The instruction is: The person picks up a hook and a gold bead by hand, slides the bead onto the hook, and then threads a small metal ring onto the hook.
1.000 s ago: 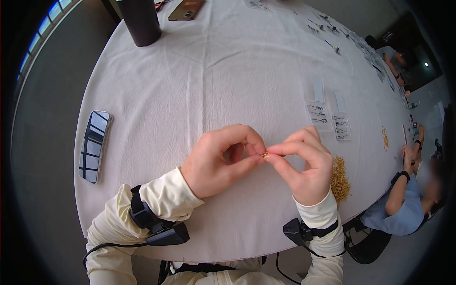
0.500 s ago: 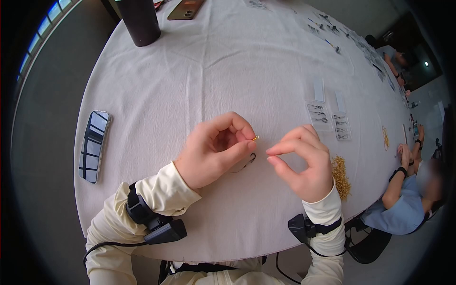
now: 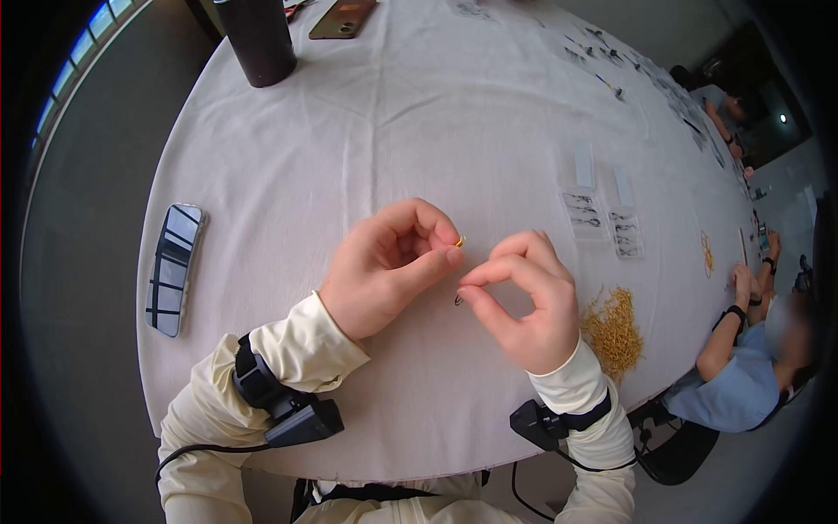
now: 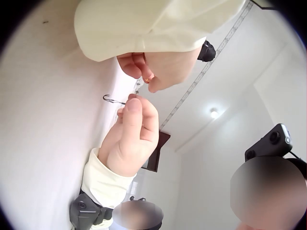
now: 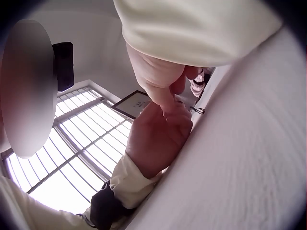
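Note:
At the middle of the table, my left hand (image 3: pixel 384 271) pinches a small gold-coloured piece (image 3: pixel 461 242) between thumb and forefinger, its looped end sticking out. Close by on the right, my right hand (image 3: pixel 528 301) pinches a dark fish hook (image 3: pixel 458 299) between thumb and forefinger. In the left wrist view the hook's bend (image 4: pixel 106 97) points away from the fingertips, while its other end is hidden by them. A pile of thin gold-coloured pieces (image 3: pixel 615 332) lies just right of my right hand.
Two clear boxes (image 3: pixel 583 210) of dark small parts stand beyond my right hand. Phones (image 3: pixel 175 271) lie at the left and far edges, near a dark tumbler (image 3: pixel 257 44). A yellow loop (image 3: pixel 707 253) lies at right, near a seated person in blue (image 3: pixel 733 375).
The hands parted, the left keeping the gold-coloured piece. My right hand, empty half a second ago, has moved left and taken hold of the hook that showed below my left fingertips.

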Motion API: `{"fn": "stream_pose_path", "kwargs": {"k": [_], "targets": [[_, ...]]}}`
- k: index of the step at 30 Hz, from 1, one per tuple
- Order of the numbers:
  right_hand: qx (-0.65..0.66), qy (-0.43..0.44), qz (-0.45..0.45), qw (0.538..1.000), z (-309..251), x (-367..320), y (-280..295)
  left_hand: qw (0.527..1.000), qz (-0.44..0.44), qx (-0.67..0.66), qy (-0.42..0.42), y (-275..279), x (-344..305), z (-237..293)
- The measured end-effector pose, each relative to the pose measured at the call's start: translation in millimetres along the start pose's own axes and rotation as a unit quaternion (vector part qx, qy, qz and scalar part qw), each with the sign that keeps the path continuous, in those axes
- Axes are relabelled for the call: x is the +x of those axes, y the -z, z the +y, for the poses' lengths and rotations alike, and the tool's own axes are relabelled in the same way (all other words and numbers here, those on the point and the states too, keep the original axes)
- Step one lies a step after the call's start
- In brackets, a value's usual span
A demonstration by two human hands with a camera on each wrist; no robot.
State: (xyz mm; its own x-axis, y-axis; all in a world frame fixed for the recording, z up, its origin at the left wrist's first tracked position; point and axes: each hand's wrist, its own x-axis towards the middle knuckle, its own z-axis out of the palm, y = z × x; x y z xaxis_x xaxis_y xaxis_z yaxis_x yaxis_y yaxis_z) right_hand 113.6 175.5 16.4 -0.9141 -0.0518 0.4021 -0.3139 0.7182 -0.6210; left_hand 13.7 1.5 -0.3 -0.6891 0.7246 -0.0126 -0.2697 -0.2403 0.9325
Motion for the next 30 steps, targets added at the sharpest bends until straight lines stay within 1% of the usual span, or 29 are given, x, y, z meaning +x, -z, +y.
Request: {"fn": "stream_pose_path", "kwargs": {"k": [2, 6, 12, 15, 17, 24, 26, 30], "targets": [[0.040, -0.052, 0.105, 0.992, 0.3, -0.9, 2.3, 0.999, -0.013, 0.029, -0.005, -0.4, 0.2, -4.1], [0.031, -0.055, 0.144, 0.988, 1.1, -0.1, 2.0, 0.998, -0.023, 0.049, 0.002, -3.8, -1.9, -2.6], [0.028, -0.063, 0.147, 0.987, 1.4, -1.3, 2.1, 0.999, -0.029, 0.021, 0.007, -4.3, -2.2, -2.2], [0.027, -0.065, 0.144, 0.987, -0.2, -0.7, 2.1, 0.998, -0.043, 0.043, 0.001, -3.3, -2.0, -4.6], [0.030, -0.064, 0.140, 0.988, -0.2, -1.2, 2.4, 0.997, -0.036, 0.060, -0.025, -5.4, -1.7, -8.0], [0.043, -0.063, 0.136, 0.988, 0.9, -2.8, 0.8, 0.995, -0.039, 0.088, -0.018, -5.5, -2.9, -7.2], [0.057, -0.069, 0.136, 0.987, 2.1, -3.9, 1.4, 0.998, -0.033, 0.051, -0.020, -4.9, -2.8, -9.0], [0.100, -0.086, 0.143, 0.981, 1.3, -4.2, 2.3, 0.999, -0.014, 0.020, -0.023, -5.9, -1.8, -6.9]]}}
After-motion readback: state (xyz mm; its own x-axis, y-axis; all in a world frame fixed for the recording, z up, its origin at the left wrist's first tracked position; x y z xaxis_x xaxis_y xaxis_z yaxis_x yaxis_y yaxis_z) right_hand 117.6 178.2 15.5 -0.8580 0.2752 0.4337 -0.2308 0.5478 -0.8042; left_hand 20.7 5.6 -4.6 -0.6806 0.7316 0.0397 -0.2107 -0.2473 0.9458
